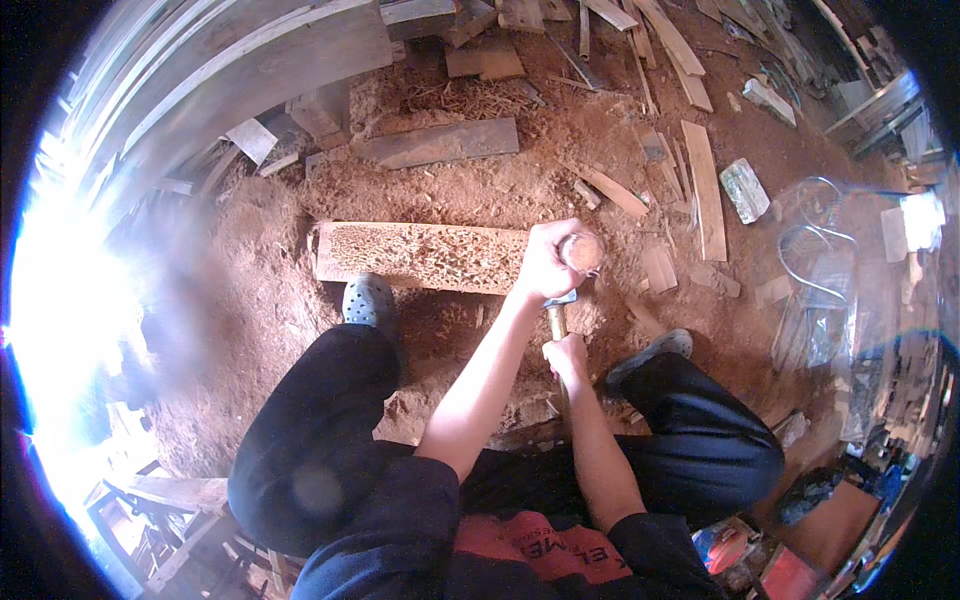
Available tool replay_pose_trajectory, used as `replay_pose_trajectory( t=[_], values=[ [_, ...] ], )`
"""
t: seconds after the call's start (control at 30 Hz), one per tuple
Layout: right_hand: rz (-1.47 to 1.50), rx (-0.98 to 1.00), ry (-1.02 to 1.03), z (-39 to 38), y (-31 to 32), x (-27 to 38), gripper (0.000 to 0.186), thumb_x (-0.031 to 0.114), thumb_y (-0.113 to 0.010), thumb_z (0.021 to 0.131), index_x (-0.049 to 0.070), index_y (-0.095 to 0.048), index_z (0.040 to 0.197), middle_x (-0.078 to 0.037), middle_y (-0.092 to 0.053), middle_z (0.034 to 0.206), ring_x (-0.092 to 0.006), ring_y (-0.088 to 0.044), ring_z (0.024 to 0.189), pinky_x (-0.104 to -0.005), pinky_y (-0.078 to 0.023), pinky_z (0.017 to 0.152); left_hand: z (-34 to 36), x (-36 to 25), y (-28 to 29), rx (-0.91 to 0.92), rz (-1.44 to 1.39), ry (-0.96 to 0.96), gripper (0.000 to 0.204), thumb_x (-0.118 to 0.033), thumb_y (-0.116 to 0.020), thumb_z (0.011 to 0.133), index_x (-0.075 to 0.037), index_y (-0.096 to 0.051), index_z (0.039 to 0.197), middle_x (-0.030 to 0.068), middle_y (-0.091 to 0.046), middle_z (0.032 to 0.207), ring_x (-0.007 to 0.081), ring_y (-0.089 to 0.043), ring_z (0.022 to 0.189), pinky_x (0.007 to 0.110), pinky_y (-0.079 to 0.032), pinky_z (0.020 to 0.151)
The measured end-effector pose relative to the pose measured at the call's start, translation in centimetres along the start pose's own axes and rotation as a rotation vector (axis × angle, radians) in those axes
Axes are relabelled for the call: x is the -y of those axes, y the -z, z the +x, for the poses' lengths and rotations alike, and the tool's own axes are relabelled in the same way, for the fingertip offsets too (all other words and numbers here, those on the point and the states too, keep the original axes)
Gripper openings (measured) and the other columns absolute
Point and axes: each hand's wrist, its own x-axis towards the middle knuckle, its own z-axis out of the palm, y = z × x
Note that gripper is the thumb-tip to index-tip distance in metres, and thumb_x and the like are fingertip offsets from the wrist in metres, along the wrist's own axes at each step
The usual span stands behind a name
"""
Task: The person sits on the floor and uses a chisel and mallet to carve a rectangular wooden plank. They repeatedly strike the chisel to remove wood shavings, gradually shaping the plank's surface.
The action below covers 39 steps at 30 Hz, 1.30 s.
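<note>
A long, light wooden board (420, 255) lies across the ground, its top covered in rough gouged pits. My left hand (545, 262) is closed at its right end around an upright chisel with a thick wooden handle (582, 253); the round butt faces up and the blade is hidden. Just nearer to me, my right hand (567, 357) grips the wooden handle of a hammer (562, 298). The hammer's metal head sits close below my left hand; whether they touch, I cannot tell. My left foot in a grey clog (368, 300) is at the board's near edge.
Sawdust and chips cover the brown ground. A plank (440, 143) lies beyond the board, with stacked timber (250, 70) at the far left. Loose wood strips (705, 190), a pale block (745, 191) and a bent metal wire frame (820, 260) are to the right.
</note>
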Motion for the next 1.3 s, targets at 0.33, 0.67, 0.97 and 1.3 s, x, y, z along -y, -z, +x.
replay_pose_trajectory(
  t=[0.33, 0.67, 0.97, 1.3],
  values=[
    [0.121, -0.060, 0.257, 2.3, -1.7, -2.9, 0.018, 0.008, -0.060, 0.063, -0.001, -0.050, 0.052, -0.010, -0.051, 0.044, -0.0202, -0.053, 0.035, -0.0339, -0.041, 0.032, -5.0, 6.8, -1.0, 0.498, 0.386, 0.006, 0.030, -0.015, -0.063, 0.046, -0.010, -0.064, 0.076, 0.0109, -0.063, 0.074, 0.0317, -0.061, 0.078, 0.040, -0.047, 0.074],
    [0.452, 0.300, 0.082, -0.6, 1.6, -0.7, 0.019, 0.005, -0.067, 0.070, 0.007, -0.051, 0.062, 0.000, -0.045, 0.050, -0.0111, -0.042, 0.037, -0.0275, -0.033, 0.035, -4.3, 7.2, -1.0, 0.351, 0.383, 0.055, 0.032, -0.019, -0.067, 0.049, -0.009, -0.064, 0.079, 0.0109, -0.064, 0.077, 0.0324, -0.061, 0.079, 0.039, -0.048, 0.073],
    [1.095, -0.093, 0.280, -11.5, 14.2, 3.9, 0.024, -0.006, -0.057, 0.066, 0.007, -0.046, 0.084, 0.002, -0.036, 0.051, -0.0083, -0.034, 0.034, -0.0237, -0.027, 0.029, -2.6, 7.4, 0.2, 0.226, 0.361, 0.137, 0.024, -0.017, -0.069, 0.054, -0.010, -0.062, 0.077, 0.0111, -0.062, 0.073, 0.0322, -0.061, 0.075, 0.038, -0.049, 0.068],
    [1.287, -1.044, 1.092, -14.6, 14.4, 6.7, 0.021, 0.000, -0.056, 0.070, 0.012, -0.040, 0.078, 0.000, -0.045, 0.057, -0.0146, -0.046, 0.048, -0.0302, -0.043, 0.047, -2.7, 7.8, -1.7, 0.268, 0.352, 0.241, 0.030, -0.023, -0.071, 0.053, -0.012, -0.065, 0.081, 0.0110, -0.064, 0.075, 0.0315, -0.063, 0.074, 0.038, -0.050, 0.067]
  ],
)
